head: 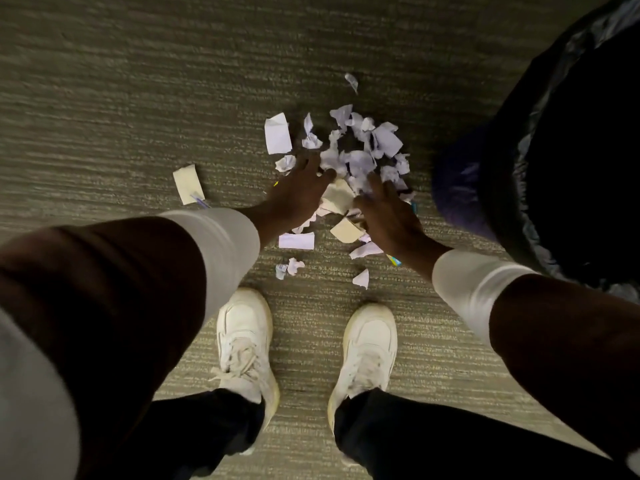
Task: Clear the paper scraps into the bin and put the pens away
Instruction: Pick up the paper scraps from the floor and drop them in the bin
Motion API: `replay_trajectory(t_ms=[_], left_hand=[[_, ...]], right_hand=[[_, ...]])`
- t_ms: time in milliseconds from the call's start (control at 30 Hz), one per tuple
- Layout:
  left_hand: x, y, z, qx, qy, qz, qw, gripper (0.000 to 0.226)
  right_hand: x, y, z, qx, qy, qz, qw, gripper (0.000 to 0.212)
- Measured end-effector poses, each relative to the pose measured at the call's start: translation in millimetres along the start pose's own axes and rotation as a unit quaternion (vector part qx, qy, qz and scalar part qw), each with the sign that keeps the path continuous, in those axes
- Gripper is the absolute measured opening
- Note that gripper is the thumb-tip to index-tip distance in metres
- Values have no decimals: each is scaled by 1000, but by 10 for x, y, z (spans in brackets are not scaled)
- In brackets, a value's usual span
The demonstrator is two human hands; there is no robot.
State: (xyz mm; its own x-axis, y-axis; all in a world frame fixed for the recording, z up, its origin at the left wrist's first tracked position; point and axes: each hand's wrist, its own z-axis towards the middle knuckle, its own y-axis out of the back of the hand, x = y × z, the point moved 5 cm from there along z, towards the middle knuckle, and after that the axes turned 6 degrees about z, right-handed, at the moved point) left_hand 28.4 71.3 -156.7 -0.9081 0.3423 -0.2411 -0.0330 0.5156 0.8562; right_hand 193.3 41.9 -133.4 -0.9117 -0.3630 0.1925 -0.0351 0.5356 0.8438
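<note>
Both palms down, left hand [298,192], right hand [385,216], splayed over paper scraps [388,140]

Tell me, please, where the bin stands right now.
In the head view, the bin stands at the upper right, beside the paper scraps and beyond the right hand.

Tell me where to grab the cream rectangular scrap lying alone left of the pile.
Pinch the far short edge of the cream rectangular paper scrap, coming from above: it lies flat on the carpet, so an edge likely needs lifting. Its near corner meets a purple pen.
</note>
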Motion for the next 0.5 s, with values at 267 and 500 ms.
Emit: replay_trajectory(t_ms=[267, 500], left_hand=[[-51, 121, -262, -24, 85, -92, 992, 18], [-274, 726, -809, -125, 149, -177, 965, 7]], right_hand=[[-15, 2, -156, -39, -14, 140, 989, 23], [176, 583, -763, -112, -84, 220, 965, 25]])
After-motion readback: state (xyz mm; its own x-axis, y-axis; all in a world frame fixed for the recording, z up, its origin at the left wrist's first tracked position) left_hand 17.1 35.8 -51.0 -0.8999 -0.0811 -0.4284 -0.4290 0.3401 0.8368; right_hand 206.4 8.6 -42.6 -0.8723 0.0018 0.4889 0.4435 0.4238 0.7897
